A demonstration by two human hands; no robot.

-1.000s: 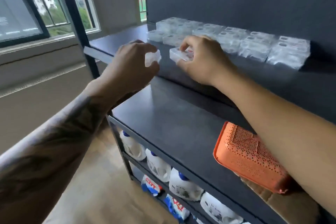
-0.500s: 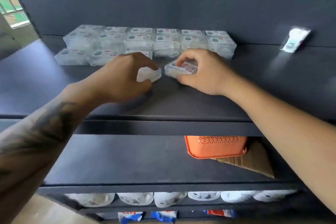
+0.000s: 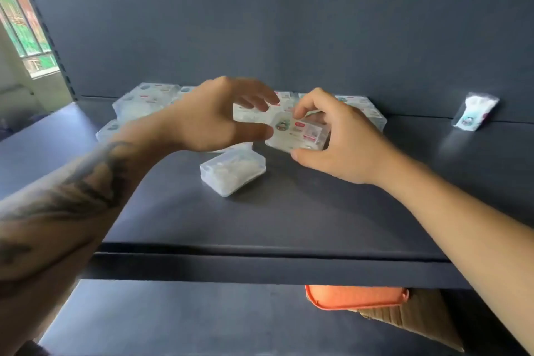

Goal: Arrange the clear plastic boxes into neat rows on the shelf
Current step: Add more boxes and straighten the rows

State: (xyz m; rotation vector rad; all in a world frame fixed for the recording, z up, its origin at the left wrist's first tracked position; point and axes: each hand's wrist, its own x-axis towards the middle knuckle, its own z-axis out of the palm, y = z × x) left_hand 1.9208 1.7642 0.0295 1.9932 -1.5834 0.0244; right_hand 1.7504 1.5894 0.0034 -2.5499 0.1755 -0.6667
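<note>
Head view: shows a dark shelf [image 3: 289,220] with a block of clear plastic boxes [image 3: 144,101] stacked against its back wall, partly hidden behind both hands, so an exact count cannot be given; at least six visible. Holds, in the right hand [image 3: 344,141], one labelled box [image 3: 300,133] just in front of that block, thumb under its near edge and fingers curled over its far edge. Hovers, in the left hand [image 3: 213,118], over the block with fingers spread and loosely extended, gripping nothing, thumb tip close to the labelled box's left end. Lies loose, one unlabelled box [image 3: 232,172], skewed on the shelf nearer the front edge than the block, apart from both hands. Leans, one small white packet [image 3: 474,111], against the back wall well to the right of the block. Peeks out, one orange basket [image 3: 357,296] on the level below the shelf, beside a piece of brown cardboard [image 3: 404,321]. Judged as the step in hand: seating the labelled box in the front row of the block. Best done by keeping it level, squaring its long side to the neighbouring boxes, sliding it flush without nudging the stack, then turning the skewed box to match. Counted: two hands, two loose boxes, one packet, one basket.
</note>
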